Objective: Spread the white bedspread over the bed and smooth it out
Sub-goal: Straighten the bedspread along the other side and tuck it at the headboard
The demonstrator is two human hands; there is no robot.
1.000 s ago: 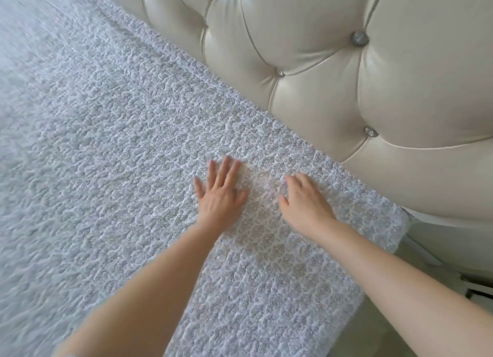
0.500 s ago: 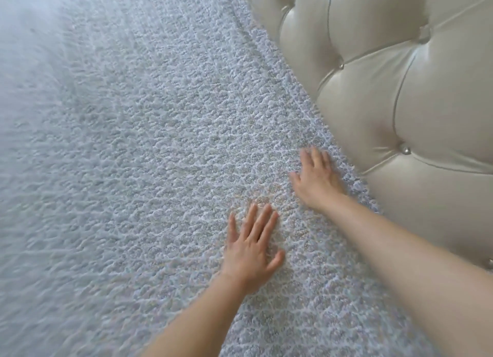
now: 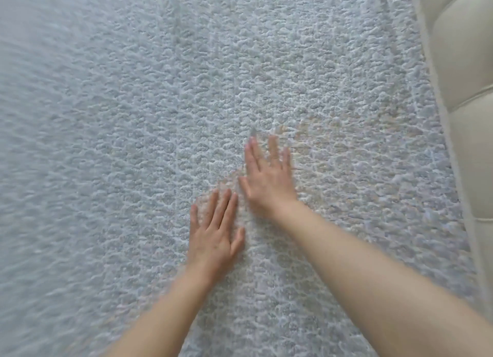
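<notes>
The fingers (image 3: 222, 210) of the left hand (image 3: 213, 239) lay straight and slightly spread, palm flat on the white bedspread (image 3: 120, 143). Just beside it and further forward, the right hand (image 3: 269, 180) also rested flat on the cloth, its fingers extended though blurred. The textured bedspread covered the bed across nearly the whole view, reaching the cream tufted headboard (image 3: 464, 90) along the right edge.

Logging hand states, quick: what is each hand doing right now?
Left hand: open, flat on the white bedspread, holding nothing.
Right hand: open, flat on it, blurred.
</notes>
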